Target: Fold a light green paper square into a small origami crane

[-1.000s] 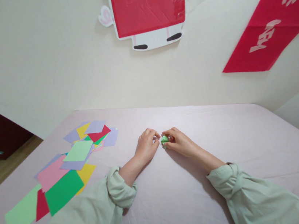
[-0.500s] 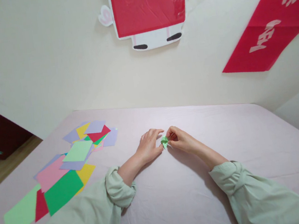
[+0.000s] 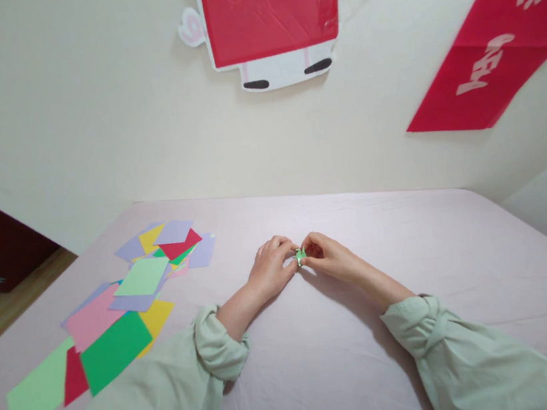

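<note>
A small folded piece of light green paper (image 3: 301, 256) sits between my two hands near the middle of the table. My left hand (image 3: 272, 264) has its thumb and fingers closed on the paper's left side. From the right, my right hand (image 3: 327, 254) pinches the other side between thumb and fingertips. The fingers cover part of the paper, and its exact folded shape is too small to make out.
Loose coloured paper sheets lie overlapping on the left, among them a dark green sheet (image 3: 116, 350), a pink sheet (image 3: 94, 317) and a light green sheet (image 3: 142, 277). The pale cloth-covered table (image 3: 316, 374) meets a wall (image 3: 295, 141) at its far edge.
My left fingers have closed in from a spread position onto the green paper. My right fingertips have shifted slightly left over it, and the paper looks turned.
</note>
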Motion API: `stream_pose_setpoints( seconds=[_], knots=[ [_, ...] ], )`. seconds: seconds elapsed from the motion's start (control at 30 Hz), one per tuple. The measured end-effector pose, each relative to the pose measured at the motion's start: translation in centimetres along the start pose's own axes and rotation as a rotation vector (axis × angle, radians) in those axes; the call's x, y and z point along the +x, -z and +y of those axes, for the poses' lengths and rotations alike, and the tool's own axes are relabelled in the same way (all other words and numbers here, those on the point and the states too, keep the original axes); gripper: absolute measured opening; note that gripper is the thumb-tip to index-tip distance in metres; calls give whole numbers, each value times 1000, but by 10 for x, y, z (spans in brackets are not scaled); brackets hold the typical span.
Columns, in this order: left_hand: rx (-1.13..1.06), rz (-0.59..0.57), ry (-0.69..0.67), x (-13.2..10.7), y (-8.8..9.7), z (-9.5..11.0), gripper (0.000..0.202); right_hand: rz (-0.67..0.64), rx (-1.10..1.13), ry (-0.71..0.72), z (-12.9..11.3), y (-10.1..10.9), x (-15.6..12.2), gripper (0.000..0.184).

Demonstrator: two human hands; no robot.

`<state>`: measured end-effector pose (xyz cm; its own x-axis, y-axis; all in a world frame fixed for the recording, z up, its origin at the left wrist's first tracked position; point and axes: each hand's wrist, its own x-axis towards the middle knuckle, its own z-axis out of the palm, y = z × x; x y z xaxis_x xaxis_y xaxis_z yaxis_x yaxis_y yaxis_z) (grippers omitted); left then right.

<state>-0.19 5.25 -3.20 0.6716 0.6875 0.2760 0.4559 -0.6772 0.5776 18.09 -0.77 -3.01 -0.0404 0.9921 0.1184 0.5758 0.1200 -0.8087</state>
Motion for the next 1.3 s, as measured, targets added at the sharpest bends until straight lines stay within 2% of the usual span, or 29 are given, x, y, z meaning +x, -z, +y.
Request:
stream_pose_setpoints(
  seconds=[0.33,0.5,0.6,0.7,0.97,1.3],
  knots=[
    [-11,-3,-2,0,-1,-2,21,20,-105,11,-7,-2,-3,11],
    [-14,9,9,1,0,0,28,7,-17,-2,-5,0,-2,16],
    [-4,8,27,1,0,-1,23,-7,56,-15,-3,2,-1,19],
    [7,7,33,1,-1,-2,18,-11,88,-14,-2,3,0,14],
    [-37,16,33,0,-1,-2,10,4,34,36,-7,2,-3,5],
    [-72,47,39,3,-2,-5,13,10,-54,39,-12,1,-4,11]
  ],
)
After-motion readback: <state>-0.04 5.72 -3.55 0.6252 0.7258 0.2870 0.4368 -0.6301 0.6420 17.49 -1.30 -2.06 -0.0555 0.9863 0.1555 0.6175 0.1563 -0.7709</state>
